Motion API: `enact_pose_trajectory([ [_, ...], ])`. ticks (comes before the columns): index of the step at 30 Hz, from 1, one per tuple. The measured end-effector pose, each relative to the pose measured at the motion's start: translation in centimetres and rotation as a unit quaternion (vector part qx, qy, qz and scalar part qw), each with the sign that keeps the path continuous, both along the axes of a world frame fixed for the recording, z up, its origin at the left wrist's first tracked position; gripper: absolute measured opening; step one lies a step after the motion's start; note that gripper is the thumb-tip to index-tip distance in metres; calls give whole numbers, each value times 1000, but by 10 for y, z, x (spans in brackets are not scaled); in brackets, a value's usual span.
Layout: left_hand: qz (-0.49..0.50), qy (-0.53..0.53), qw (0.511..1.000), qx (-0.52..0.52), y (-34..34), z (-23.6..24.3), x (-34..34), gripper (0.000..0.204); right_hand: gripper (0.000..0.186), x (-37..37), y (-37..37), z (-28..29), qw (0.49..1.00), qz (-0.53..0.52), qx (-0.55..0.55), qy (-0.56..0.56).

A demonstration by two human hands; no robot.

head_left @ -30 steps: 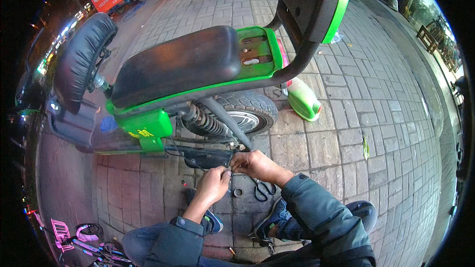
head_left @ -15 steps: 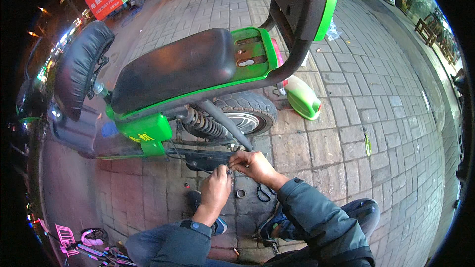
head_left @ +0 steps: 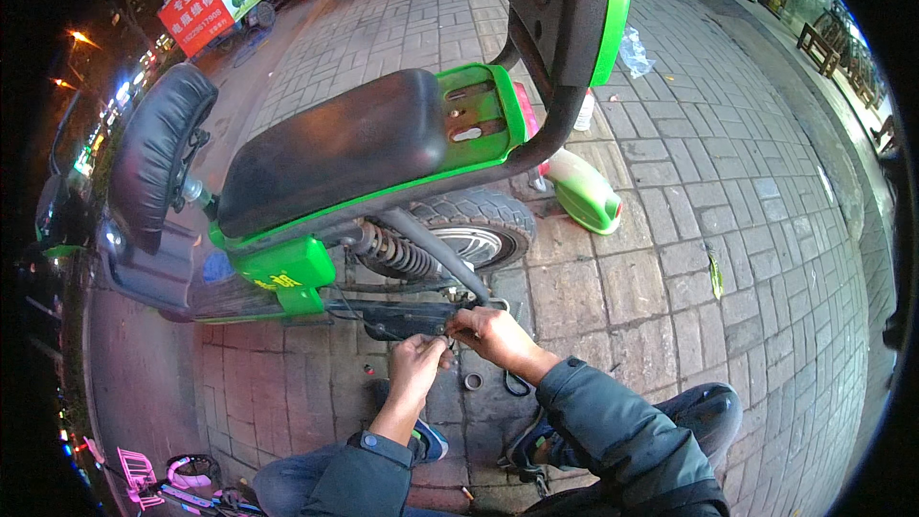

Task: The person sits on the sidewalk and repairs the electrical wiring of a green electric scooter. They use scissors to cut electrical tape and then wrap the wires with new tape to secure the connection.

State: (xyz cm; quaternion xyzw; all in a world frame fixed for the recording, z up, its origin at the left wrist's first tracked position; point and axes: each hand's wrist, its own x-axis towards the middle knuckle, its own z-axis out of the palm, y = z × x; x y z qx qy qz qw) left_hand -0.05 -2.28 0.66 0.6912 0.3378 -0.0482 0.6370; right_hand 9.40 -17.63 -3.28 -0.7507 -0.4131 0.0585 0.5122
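A long black box (head_left: 407,319) is sitting low on the near side of the green scooter (head_left: 287,268), below the rear wheel (head_left: 479,239), its long axis running roughly left to right across the person's front. The right hand (head_left: 498,338) is nearer: its fingertips are overlapping the box's right end from this view, though whether they are touching it is hard to tell. The left hand (head_left: 416,370) is staying closer to the body, with the box lying just beyond it, away from the person. Both hands are bending their fingers inward, and the fingertips are coming close together; whether either is grasping something small, the picture is not showing clearly enough to tell. On the paving (head_left: 651,278) just below the hands, a small ring (head_left: 473,382) is lying flat, and a dark loop (head_left: 517,385) is resting to its right.
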Motion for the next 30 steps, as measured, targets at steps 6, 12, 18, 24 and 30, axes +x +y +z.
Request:
enact_pose_trajectory([
  [6,23,-6,1000,-21,5,-6,0,18,14,-10,3,0,999,-18,6,-47],
  [12,-45,-129,961,241,-7,-3,-7,10,16,-7,2,1,996,-6,-17,-84],
  [18,-189,-93,835,508,-10,5,-15,16,19,-5,6,14,999,-10,-31,-3],
  [24,-243,-48,934,258,1,10,-5,16,25,-39,-18,46,971,-233,59,-7],
  [30,-220,-104,807,538,-16,11,-7,14,14,-136,-27,50,926,-319,33,199],
])
